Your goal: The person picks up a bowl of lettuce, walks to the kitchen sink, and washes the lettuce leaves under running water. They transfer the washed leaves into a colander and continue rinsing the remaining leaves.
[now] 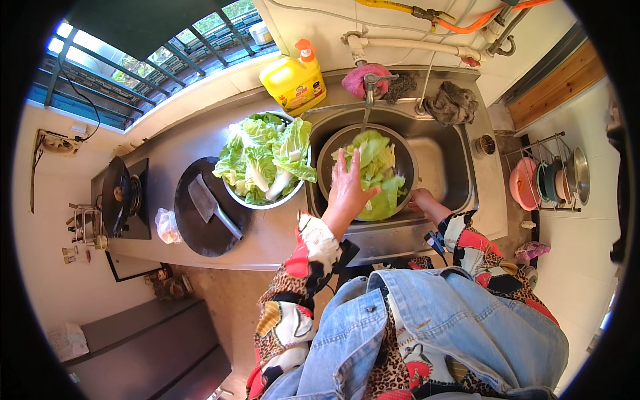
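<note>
A round metal basin [327,150] stands in the left part of the sink, with pale green cabbage leaves [375,155] in it. My left hand [347,187] is over the basin's near-left side, fingers spread and nothing gripped. At the basin's right rim, my right hand [426,202] has its fingers curled against the edge; some fingertips are hidden. The faucet [370,92] points down over the basin's far side. Left of the sink, a colander [235,196] is heaped with larger cabbage leaves [265,155].
A cleaver [202,200] lies on a dark round board [195,235], beside a small plastic bag [167,226]. Behind the colander stands a yellow detergent jug [295,82]. Rags [452,102] lie behind the sink [450,185]. A wok [115,197] sits on the stove at far left.
</note>
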### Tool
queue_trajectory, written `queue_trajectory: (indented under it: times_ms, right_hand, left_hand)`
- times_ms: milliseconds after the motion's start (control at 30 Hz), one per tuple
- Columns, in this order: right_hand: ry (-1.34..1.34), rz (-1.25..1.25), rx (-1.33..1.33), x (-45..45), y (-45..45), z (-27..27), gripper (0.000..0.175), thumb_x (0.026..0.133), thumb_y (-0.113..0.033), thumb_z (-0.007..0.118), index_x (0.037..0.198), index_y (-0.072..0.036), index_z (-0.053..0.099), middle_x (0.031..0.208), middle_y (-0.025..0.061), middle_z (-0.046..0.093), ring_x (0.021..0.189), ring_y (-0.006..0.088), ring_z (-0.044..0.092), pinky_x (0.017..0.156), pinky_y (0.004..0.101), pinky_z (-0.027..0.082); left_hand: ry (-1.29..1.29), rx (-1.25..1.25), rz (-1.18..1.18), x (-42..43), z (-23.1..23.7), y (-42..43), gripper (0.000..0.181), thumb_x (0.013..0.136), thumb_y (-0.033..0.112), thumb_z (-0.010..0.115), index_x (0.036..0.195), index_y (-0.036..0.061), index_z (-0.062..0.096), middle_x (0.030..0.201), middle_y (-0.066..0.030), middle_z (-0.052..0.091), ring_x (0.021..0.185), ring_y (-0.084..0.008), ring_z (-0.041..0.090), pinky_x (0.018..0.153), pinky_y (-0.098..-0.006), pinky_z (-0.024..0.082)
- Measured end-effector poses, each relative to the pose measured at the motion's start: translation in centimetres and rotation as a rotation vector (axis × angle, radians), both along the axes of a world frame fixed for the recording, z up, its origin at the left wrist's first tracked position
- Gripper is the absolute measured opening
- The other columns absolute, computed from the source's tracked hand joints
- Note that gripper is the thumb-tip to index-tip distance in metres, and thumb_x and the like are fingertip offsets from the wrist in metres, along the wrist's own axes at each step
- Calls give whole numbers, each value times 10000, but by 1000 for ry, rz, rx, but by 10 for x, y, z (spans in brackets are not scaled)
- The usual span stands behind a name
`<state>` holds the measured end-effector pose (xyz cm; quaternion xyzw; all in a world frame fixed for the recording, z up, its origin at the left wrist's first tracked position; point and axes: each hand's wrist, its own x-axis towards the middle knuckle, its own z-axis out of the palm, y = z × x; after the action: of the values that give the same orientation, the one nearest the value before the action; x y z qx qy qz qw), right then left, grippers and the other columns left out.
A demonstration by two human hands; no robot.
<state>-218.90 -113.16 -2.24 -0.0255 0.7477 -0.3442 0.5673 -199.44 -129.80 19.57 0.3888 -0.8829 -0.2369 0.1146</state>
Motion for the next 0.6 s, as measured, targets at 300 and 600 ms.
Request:
queue_trajectory:
  times_ms: [300,600]
  right_hand:
    - [-54,-28,-14,8,4,4,277,922,-326,515,1046,-95,603,974,17,608,793,128,555,711,291,461]
    - [28,-15,-53,18,1,10,317,943,-283,464,1088,-23,571,901,54,602,711,136,568,574,269,469]
  left_hand:
    - [-365,-154,499,90,15,-132,1134,675,579,779,1526,141,170,1548,-275,107,1390,-509,176,1100,-614,203]
    - [-595,170,555,68,-7,-160,1192,638,595,785,1538,283,69,1572,-247,-10,1403,-506,153,1046,-654,269]
